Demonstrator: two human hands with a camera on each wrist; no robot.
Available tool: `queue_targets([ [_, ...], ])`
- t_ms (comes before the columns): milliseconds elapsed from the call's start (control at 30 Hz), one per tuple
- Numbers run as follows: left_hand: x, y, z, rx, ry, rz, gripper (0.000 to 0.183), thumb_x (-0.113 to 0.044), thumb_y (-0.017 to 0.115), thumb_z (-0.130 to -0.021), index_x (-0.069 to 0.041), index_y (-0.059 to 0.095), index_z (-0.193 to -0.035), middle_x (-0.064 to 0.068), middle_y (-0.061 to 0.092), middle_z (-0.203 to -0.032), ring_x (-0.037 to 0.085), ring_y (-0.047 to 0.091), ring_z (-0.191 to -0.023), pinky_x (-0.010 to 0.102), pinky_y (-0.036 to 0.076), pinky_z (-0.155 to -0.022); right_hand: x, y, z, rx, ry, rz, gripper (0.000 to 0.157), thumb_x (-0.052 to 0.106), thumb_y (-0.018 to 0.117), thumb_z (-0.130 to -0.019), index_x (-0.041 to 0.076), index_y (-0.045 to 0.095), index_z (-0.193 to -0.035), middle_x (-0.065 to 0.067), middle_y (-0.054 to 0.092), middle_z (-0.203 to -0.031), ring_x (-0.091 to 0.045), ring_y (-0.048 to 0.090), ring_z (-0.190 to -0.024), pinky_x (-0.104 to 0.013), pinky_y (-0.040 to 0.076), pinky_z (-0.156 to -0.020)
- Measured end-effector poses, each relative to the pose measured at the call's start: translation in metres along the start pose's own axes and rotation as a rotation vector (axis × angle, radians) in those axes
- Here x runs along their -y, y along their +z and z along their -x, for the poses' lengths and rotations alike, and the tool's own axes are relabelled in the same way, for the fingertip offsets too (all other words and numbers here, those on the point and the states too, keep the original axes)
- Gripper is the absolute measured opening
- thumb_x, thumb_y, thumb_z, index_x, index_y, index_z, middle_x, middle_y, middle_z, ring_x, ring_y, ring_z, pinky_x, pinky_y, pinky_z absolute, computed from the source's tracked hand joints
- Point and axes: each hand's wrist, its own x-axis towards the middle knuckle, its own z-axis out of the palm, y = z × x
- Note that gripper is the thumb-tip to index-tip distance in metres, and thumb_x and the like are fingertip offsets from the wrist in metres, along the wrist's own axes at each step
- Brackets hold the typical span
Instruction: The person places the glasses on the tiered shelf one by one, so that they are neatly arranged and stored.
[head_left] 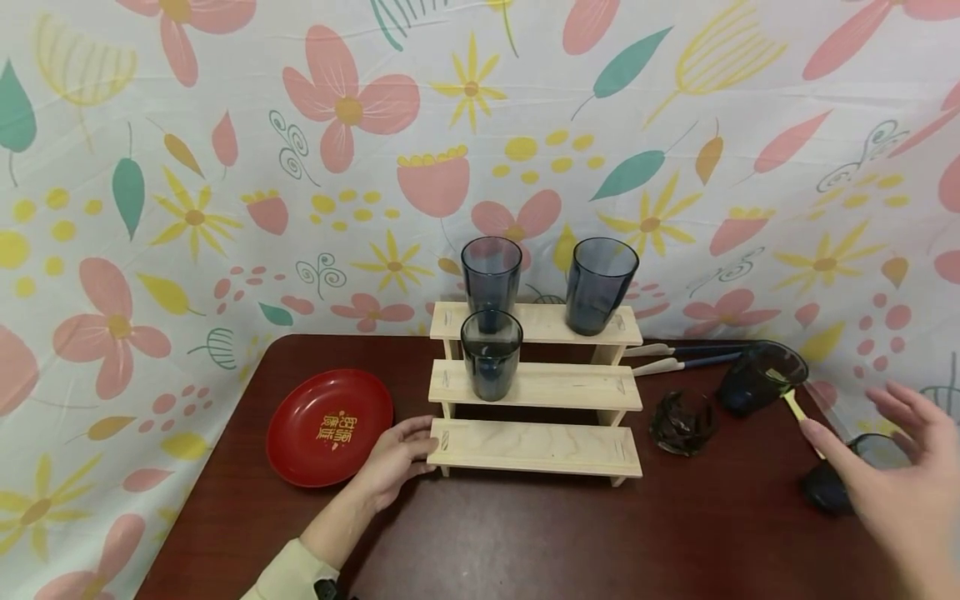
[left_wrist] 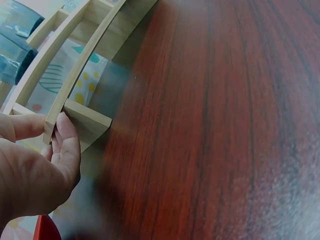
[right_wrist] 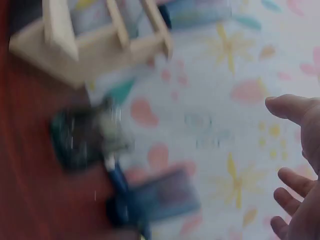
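Note:
A three-step wooden rack (head_left: 532, 446) stands on the table. My left hand (head_left: 393, 467) pinches the left end of its lowest board, with the thumb on top and fingers beneath in the left wrist view. Two dark blue glasses, the left one (head_left: 491, 260) and the right one (head_left: 600, 287), stand on the top step. A third glass (head_left: 491, 362) is on the left of the middle step. My right hand (head_left: 903, 479) is at the right with fingers spread and nothing in it. It partly covers a dark glass (head_left: 828, 487) on the table, nearest to it.
Left of the rack lies a red plate (head_left: 330, 392) with gold characters. To the right are a small clear bowl (head_left: 682, 422) with dark contents, another dark glass (head_left: 753, 383), pale-bladed knives (head_left: 663, 365) and a thin yellow-handled utensil (head_left: 797, 408). A flowered cloth (head_left: 525, 125) hangs behind.

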Motion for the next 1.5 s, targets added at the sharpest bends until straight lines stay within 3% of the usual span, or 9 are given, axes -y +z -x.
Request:
queue_targets([
  [167,0.0,0.0,0.0,-0.002,0.003,-0.003,0.056,-0.008,0.065,-0.098,0.007,0.045,-0.148,0.017,0.063,-0.119,0.019,0.066,-0.093,0.033,0.055,-0.077,-0.046,-0.014,-0.002,-0.076,-0.004,0.122,0.08,0.036,0.081,-0.088,0.031,0.041,-0.157,0.02,0.044,-0.149,-0.021,0.04,-0.145,-0.035,0.022,-0.122],
  [433,-0.001,0.001,0.001,-0.007,-0.003,-0.001,0.056,-0.007,0.066,-0.098,0.006,0.045,-0.148,0.017,0.063,-0.118,0.018,0.066,-0.091,0.033,0.054,-0.077,-0.085,-0.013,0.009,-0.044,0.152,0.089,0.088,0.015,0.076,-0.09,0.026,0.027,-0.162,0.003,0.028,-0.163,-0.019,0.031,-0.15,-0.024,0.023,-0.119],
  [633,-0.001,0.001,0.002,-0.004,0.004,-0.004,0.057,-0.008,0.065,-0.098,0.007,0.044,-0.149,0.017,0.062,-0.118,0.019,0.066,-0.092,0.033,0.055,-0.077,-0.091,-0.011,0.007,0.0,0.313,0.065,0.095,0.013,0.072,-0.093,0.031,0.012,-0.165,0.0,0.012,-0.169,-0.024,0.023,-0.154,-0.033,0.026,-0.121],
  [767,-0.002,0.002,0.002,-0.006,0.0,-0.003,0.056,-0.008,0.065,-0.098,0.006,0.045,-0.148,0.018,0.062,-0.119,0.018,0.066,-0.091,0.033,0.054,-0.077,-0.099,-0.015,0.005,0.012,0.407,0.08,0.096,0.015,0.072,-0.094,0.035,0.011,-0.165,-0.005,0.021,-0.166,-0.005,0.044,-0.13,-0.03,0.034,-0.115],
  [867,-0.002,0.002,0.002,0.0,-0.004,-0.004,0.056,-0.008,0.066,-0.098,0.006,0.045,-0.148,0.018,0.062,-0.119,0.018,0.066,-0.091,0.033,0.054,-0.078,-0.108,-0.018,0.003,0.074,0.482,0.114,0.095,0.02,0.072,-0.095,0.037,0.01,-0.165,-0.002,0.03,-0.16,0.005,0.038,-0.11,-0.031,0.037,-0.111],
  [967,-0.001,0.001,0.001,0.006,-0.003,-0.011,0.055,-0.008,0.065,-0.098,0.007,0.045,-0.147,0.017,0.063,-0.118,0.019,0.066,-0.092,0.033,0.054,-0.077,-0.117,-0.02,0.001,0.169,0.528,0.142,0.099,0.025,0.072,-0.095,0.037,0.004,-0.165,-0.009,0.032,-0.163,-0.019,0.049,-0.129,-0.038,0.033,-0.117],
  [1067,-0.001,-0.001,0.001,0.005,-0.007,-0.013,0.054,-0.007,0.065,-0.098,0.007,0.046,-0.147,0.016,0.064,-0.117,0.019,0.066,-0.092,0.033,0.054,-0.077,-0.123,-0.019,0.002,0.224,0.576,0.132,0.1,0.029,0.072,-0.096,0.036,-0.001,-0.166,-0.016,0.025,-0.168,-0.036,0.027,-0.152,-0.047,0.024,-0.122],
  [1300,-0.001,-0.002,0.0,0.007,-0.008,-0.014,0.056,-0.007,0.065,-0.097,0.007,0.046,-0.147,0.016,0.064,-0.117,0.019,0.067,-0.093,0.033,0.054,-0.077,-0.135,-0.023,0.01,0.255,0.533,0.1,0.093,0.026,0.072,-0.098,0.033,0.009,-0.166,0.025,0.043,-0.131,0.007,0.04,-0.105,-0.008,0.036,-0.099],
  [1500,-0.003,-0.002,0.001,0.003,-0.011,-0.015,0.056,-0.007,0.066,-0.095,0.006,0.047,-0.146,0.017,0.064,-0.118,0.02,0.067,-0.092,0.033,0.054,-0.077,-0.141,-0.025,0.013,0.241,0.506,0.067,0.092,0.024,0.074,-0.097,0.031,0.013,-0.165,0.035,0.039,-0.111,0.014,0.038,-0.099,-0.001,0.035,-0.089],
])
